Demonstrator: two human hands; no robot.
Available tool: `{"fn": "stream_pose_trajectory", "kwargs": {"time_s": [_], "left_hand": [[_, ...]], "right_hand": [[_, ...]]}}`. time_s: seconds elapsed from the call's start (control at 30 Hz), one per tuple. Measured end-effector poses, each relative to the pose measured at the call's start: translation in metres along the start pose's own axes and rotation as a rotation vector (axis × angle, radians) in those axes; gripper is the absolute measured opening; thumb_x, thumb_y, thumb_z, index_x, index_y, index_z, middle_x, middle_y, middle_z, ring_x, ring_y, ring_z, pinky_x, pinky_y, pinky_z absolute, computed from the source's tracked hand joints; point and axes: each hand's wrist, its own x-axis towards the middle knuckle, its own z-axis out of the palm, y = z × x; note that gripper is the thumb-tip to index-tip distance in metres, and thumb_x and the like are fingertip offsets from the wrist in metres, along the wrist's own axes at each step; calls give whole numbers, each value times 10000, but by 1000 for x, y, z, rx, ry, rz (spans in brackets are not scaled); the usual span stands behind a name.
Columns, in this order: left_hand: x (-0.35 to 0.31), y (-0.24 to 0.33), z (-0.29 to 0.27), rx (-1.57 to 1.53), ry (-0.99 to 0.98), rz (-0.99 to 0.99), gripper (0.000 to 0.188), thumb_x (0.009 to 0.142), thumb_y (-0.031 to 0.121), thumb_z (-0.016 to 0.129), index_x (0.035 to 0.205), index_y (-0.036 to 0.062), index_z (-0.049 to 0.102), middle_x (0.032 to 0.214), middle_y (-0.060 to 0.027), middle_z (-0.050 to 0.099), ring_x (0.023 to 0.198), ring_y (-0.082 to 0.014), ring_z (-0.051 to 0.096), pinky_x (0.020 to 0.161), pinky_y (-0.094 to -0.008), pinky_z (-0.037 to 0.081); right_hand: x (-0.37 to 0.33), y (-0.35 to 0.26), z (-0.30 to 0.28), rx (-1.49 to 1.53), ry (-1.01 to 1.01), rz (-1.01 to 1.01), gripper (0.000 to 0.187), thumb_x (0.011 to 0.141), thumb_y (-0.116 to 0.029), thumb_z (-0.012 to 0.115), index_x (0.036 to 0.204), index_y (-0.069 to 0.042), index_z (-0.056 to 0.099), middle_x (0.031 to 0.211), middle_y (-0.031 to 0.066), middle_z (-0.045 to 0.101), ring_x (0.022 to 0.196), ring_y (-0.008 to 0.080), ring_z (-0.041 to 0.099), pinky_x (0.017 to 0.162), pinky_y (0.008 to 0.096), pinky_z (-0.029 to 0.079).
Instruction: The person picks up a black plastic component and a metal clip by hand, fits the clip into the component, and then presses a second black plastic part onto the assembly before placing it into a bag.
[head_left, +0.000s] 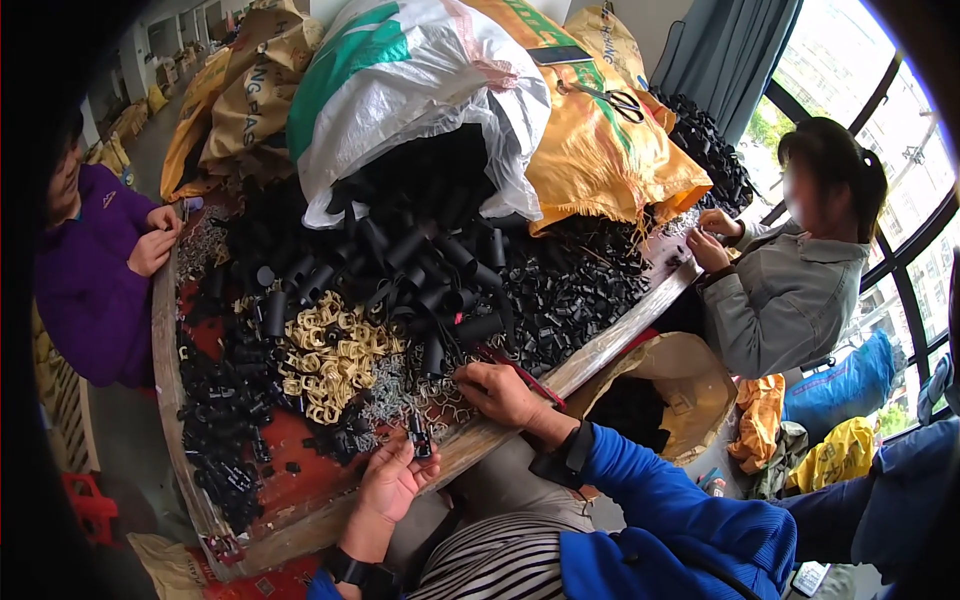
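My left hand is closed on a small black plastic part with a shiny metal bit, held upright between thumb and fingers near the table's front rim. My right hand rests over the table's wooden edge strip, its fingers bent together beside scattered bent-wire metal pieces. Whatever its fingertips may hold is too small to make out. Between and beyond my hands lie a heap of small silver metal pieces, a pile of cream plastic clips and many black tubular parts.
A wooden rim borders the red tabletop. A white sack spills black parts; scissors lie on an orange sack. Co-workers in a purple top and a grey jacket sit either side. A paper sack stands right.
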Motion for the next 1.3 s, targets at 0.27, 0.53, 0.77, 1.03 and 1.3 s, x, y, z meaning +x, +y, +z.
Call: {"fn": "stream_pose_trajectory", "kwargs": {"time_s": [0.27,0.53,0.77,1.03,1.3], "left_hand": [[-1,-1,0,-3,24,9,172,807,148,484,952,58,503,879,-102,558,780,-203,553,685,-321,464],[1,0,3,25,37,15,194,806,157,488,974,59,494,874,-95,552,771,-203,549,684,-317,462],[-2,-8,2,47,85,49,220,807,182,484,986,54,480,890,-91,537,796,-195,534,682,-318,460],[12,-11,11,-76,127,121,180,809,174,478,958,73,489,933,-110,535,845,-203,524,725,-326,441],[18,-16,20,-184,40,223,102,799,135,496,872,92,554,900,-33,556,866,-172,515,799,-331,409]], "right_hand": [[-1,1,2,8,22,-19,164,705,-64,529,856,-19,484,676,119,520,629,278,525,544,321,417],[-2,-1,-3,109,42,124,142,700,-77,553,784,-22,452,633,110,494,593,272,513,515,316,405],[-10,1,-3,69,91,-30,83,719,-55,554,769,-13,502,657,105,518,605,241,532,537,286,425],[-14,-9,12,15,80,-91,67,746,-88,536,757,-22,531,612,115,496,546,235,504,497,286,404],[-20,-29,27,338,43,93,109,805,-115,503,784,-15,540,618,-2,527,523,43,422,481,186,364]]}}
